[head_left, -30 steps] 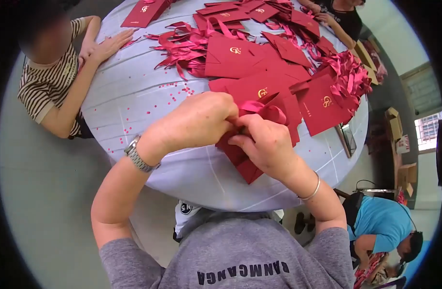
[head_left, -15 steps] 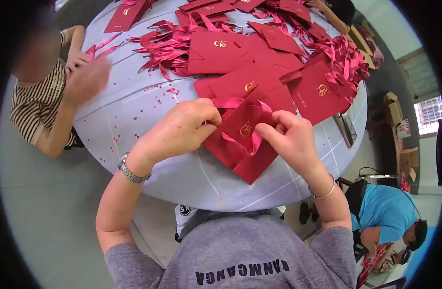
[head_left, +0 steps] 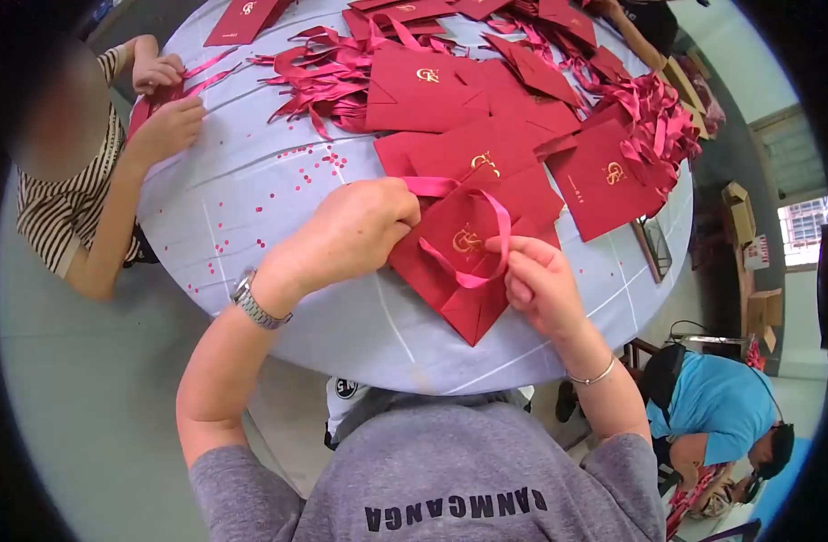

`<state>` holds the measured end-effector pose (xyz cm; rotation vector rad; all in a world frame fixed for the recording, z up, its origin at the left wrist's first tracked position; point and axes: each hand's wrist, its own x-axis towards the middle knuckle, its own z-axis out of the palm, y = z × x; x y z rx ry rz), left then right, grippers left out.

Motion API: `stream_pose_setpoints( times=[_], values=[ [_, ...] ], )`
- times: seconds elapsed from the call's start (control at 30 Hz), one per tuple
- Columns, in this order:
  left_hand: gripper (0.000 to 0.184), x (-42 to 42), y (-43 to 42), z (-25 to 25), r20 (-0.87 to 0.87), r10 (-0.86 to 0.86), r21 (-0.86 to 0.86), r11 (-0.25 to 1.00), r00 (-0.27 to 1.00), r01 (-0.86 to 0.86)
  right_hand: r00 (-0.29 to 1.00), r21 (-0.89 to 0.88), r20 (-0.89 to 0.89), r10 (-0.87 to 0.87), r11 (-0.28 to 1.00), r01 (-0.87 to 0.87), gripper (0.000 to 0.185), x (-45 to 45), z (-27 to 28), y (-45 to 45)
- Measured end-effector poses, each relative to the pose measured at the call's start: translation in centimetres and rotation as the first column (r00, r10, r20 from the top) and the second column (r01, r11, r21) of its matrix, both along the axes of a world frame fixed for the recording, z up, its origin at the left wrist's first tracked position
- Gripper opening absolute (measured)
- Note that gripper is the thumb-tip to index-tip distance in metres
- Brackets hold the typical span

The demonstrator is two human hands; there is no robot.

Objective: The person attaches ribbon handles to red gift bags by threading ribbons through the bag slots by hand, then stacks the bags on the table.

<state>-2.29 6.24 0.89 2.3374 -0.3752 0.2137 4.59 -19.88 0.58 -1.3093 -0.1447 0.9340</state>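
A red paper gift bag with a gold logo lies tilted on the table edge side in front of me. A pink ribbon curves in a loose loop across its face. My left hand, wearing a metal watch, is closed at the bag's left side, and the ribbon runs out from its fingers. On the other side, my right hand, with a bracelet, pinches the loop between thumb and forefinger. Just behind lies another red bag, partly covered. What the left fingertips grip is partly hidden.
More red bags and bunches of pink ribbon cover the far side of the round table. Small red paper dots lie scattered at left. A person in stripes handles a ribboned bag; another in blue sits at right.
My right hand has moved slightly right and down, drawing the ribbon loop wider and off the bag's middle. The left hand stays nearly in place. The striped-sleeved person's hand has lowered to their bag.
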Motion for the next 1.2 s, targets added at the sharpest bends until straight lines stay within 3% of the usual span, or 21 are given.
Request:
stream_pose_setpoints(
  times=[0.03, 0.1, 0.13, 0.2, 0.43, 0.5, 0.53, 0.6, 0.63, 0.7, 0.8, 0.9, 1.0, 1.13, 1.2],
  values=[
    [0.006, 0.2, 0.4, -0.2, 0.001, -0.003, 0.001, 1.000, 1.000, 0.003, 0.999, -0.017, 0.032, 0.008, 1.000, -0.008, 0.026, -0.1, 0.0, 0.1],
    [0.005, 0.4, 2.4, -1.1, 0.155, 0.153, 0.220, 0.958, 0.976, -0.185, 0.998, -0.026, 0.067, 0.019, 1.000, -0.017, 0.026, 0.0, -0.2, 0.2],
    [0.005, 0.3, 3.9, -1.0, 0.156, 0.147, 0.224, 0.958, 0.977, -0.180, 0.998, -0.021, 0.067, 0.014, 1.000, -0.012, 0.026, 0.1, -0.2, 0.1],
    [0.006, 0.2, 6.7, -0.4, 0.236, 0.352, 0.175, 0.902, 0.906, -0.396, 0.991, -0.057, 0.104, 0.084, 0.995, -0.078, 0.027, 0.2, -0.2, 0.2],
    [0.015, 0.9, 5.3, -0.6, 0.242, 0.540, 0.095, 0.814, 0.806, -0.574, 0.993, -0.035, 0.098, 0.064, 0.998, -0.061, 0.027, 0.0, -0.3, 0.2],
    [0.019, 0.9, 5.7, 0.2, 0.044, 0.675, -0.313, 0.709, 0.736, -0.632, 0.990, -0.021, 0.126, 0.069, 0.998, -0.067, 0.027, -0.1, -0.7, -0.1],
    [0.019, 0.8, 5.2, 0.5, 0.053, 0.682, -0.304, 0.707, 0.729, -0.639, 0.989, -0.011, 0.127, 0.074, 0.997, -0.073, 0.027, -0.1, -0.9, -0.2],
    [0.026, 1.1, 3.1, 0.8, 0.150, 0.378, -0.186, 0.919, 0.914, -0.349, 0.988, 0.010, 0.131, 0.084, 0.996, -0.086, 0.028, -0.2, -0.8, -0.3],
    [0.026, 1.5, 2.4, 0.5, 0.151, 0.385, -0.180, 0.916, 0.910, -0.358, 0.987, 0.019, 0.137, 0.085, 0.996, -0.089, 0.028, -0.1, -0.8, -0.2],
    [0.026, 2.2, 1.3, -0.3, 0.252, 0.283, 0.087, 0.946, 0.925, -0.313, 0.984, 0.028, 0.142, 0.105, 0.994, -0.110, 0.028, 0.0, -1.0, -0.3],
    [0.022, 2.9, 1.3, -0.2, 0.100, 0.229, -0.015, 0.973, 0.968, -0.228, 0.983, 0.009, 0.145, 0.112, 0.993, -0.115, 0.027, -0.1, -0.8, -0.5],
    [0.018, 3.3, 0.5, 0.4, 0.128, 0.198, -0.066, 0.979, 0.972, -0.191, 0.984, 0.004, 0.143, 0.110, 0.994, -0.111, 0.027, -0.1, -0.7, -0.4],
    [0.013, 3.5, 0.4, 0.1, 0.205, 0.092, 0.082, 0.990, 0.974, -0.111, 0.983, 0.012, 0.140, 0.120, 0.992, -0.123, 0.027, -0.1, -0.8, -0.5],
    [0.008, 3.9, 0.8, -1.7, 0.218, 0.212, 0.050, 0.972, 0.953, -0.228, 0.972, -0.038, 0.176, 0.155, 0.988, -0.150, 0.029, -0.2, -0.6, -0.3],
    [0.006, 3.9, 1.0, -2.3, 0.274, 0.322, 0.165, 0.912, 0.906, -0.374, 0.961, -0.093, 0.212, 0.176, 0.983, -0.160, 0.030, -0.5, -0.2, -0.1]
  ],
)
